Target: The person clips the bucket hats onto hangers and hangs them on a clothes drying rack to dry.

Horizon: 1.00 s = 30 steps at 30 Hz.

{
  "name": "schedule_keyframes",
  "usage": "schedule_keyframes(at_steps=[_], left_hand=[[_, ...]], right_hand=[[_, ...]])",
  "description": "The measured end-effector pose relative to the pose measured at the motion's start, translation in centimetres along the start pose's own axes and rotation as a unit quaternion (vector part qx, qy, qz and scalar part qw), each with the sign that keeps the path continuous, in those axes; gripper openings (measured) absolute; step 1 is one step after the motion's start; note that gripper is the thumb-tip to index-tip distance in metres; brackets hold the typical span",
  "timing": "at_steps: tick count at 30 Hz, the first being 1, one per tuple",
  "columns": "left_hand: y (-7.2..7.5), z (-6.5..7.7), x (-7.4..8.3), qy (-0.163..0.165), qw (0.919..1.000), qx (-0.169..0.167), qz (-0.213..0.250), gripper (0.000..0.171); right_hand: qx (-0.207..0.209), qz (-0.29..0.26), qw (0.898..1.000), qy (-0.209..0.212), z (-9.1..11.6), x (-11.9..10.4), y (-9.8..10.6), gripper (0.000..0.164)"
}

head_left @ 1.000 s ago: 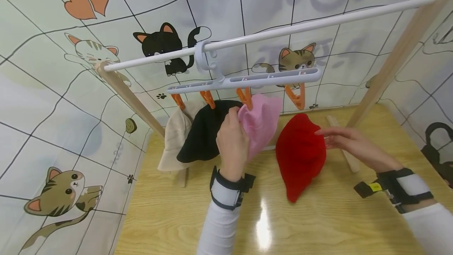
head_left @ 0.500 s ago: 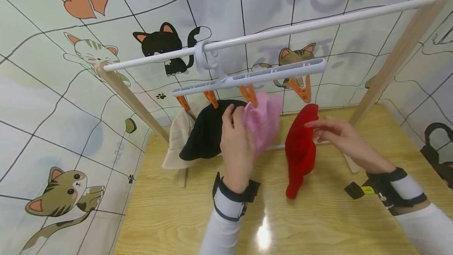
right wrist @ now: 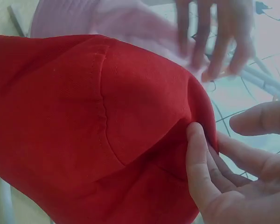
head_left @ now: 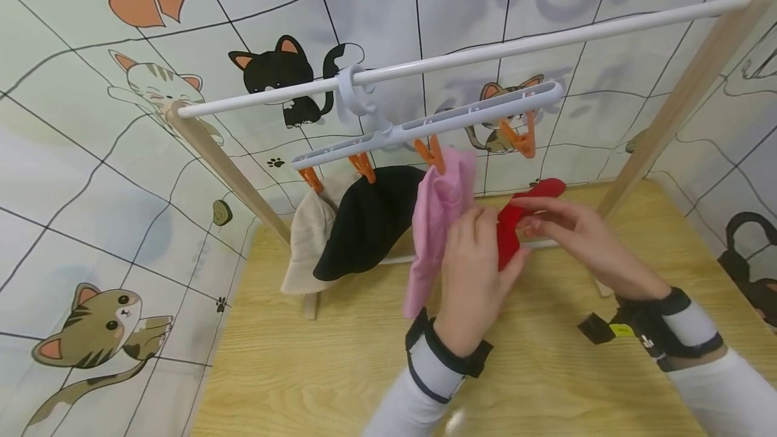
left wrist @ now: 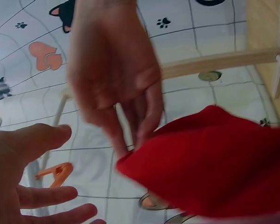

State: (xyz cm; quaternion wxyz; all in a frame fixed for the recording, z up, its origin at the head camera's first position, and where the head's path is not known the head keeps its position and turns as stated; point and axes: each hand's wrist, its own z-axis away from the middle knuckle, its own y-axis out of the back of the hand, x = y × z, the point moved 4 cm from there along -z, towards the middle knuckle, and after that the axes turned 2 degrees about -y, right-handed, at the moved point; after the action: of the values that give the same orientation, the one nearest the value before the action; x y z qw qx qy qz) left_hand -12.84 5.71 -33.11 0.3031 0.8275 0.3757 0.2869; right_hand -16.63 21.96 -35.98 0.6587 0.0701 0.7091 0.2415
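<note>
My right hand point(head_left: 579, 238) pinches the edge of a red bucket hat point(right wrist: 93, 107), which hangs folded from its fingertips. Close beside it, my left hand point(head_left: 473, 275) has its fingers apart and holds nothing; in the left wrist view its thumb and fingers point(left wrist: 51, 196) are spread near an orange clip point(left wrist: 58, 175). That orange clip point(head_left: 520, 137) hangs bare at the right end of a pale clip hanger point(head_left: 425, 128), above the red hat. Just left of my left hand, a pink bucket hat point(head_left: 440, 214) dangles from another orange clip point(head_left: 432, 155).
Further left on the hanger, orange clips hold a black hat point(head_left: 370, 228) and a beige hat point(head_left: 306, 241). A white rail point(head_left: 485, 54) on wooden posts point(head_left: 674, 113) carries the hanger over a wooden table point(head_left: 291, 369). Cat-patterned sheeting point(head_left: 182, 235) stands behind and at the sides.
My left hand has left the pink hat and moved right, beside the red one. The red hat has been raised and turned in my right hand. The hanger's right end has tilted up.
</note>
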Motion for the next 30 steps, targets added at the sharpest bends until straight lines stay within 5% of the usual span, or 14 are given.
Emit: schedule_keyframes(at_steps=[10,23,30], left_hand=[[-2.5,0.7,-0.4,0.071,0.9943,-0.069,-0.039,0.050],[-4.0,0.5,-1.5,0.087,0.9909,-0.098,-0.033,0.032],[-4.1,0.5,-2.3,0.110,0.9891,-0.097,-0.018,0.027]], right_hand=[[-0.005,-0.010,1.000,0.009,0.4,-0.8,-0.2,0.039],[-0.024,-0.004,0.999,0.027,-0.4,-0.2,-0.1,0.037],[0.045,0.059,0.996,0.050,-2.5,-2.1,2.5,0.037]])
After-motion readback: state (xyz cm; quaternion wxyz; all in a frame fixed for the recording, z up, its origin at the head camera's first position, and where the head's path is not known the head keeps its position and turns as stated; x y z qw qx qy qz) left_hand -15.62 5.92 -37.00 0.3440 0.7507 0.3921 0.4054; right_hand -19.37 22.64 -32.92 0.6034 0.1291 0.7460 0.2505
